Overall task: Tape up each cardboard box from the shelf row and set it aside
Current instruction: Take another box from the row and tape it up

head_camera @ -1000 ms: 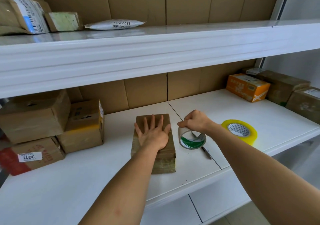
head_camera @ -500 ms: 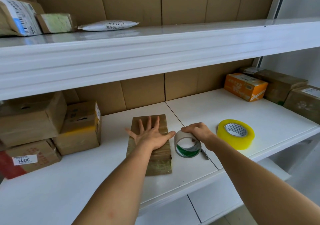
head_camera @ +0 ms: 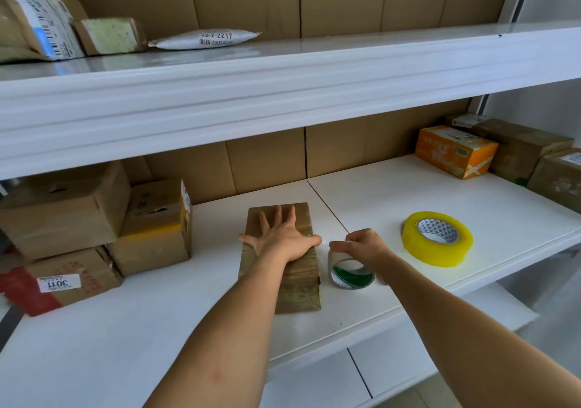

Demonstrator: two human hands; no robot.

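Note:
A flat brown cardboard box [head_camera: 300, 294], glossy with tape, lies on the middle of the white shelf [head_camera: 157, 329]. My left hand [head_camera: 283, 237] presses flat on its top, fingers spread. Just right of the box stands a small clear tape roll [head_camera: 350, 274] with a green core. My right hand [head_camera: 364, 245] grips the top of that roll, fingers curled over it. A thin dark object lies partly hidden behind the roll.
A large yellow tape roll [head_camera: 437, 237] lies flat to the right. Several brown boxes [head_camera: 157, 228] are stacked at the left, one with a red side and a label. An orange box [head_camera: 456, 151] and brown boxes [head_camera: 528, 153] sit far right. Parcels [head_camera: 204, 39] rest on the upper shelf.
My right hand slid the small roll down along the box's right side toward me. My left hand stayed flat on the box, with its thumb spreading out.

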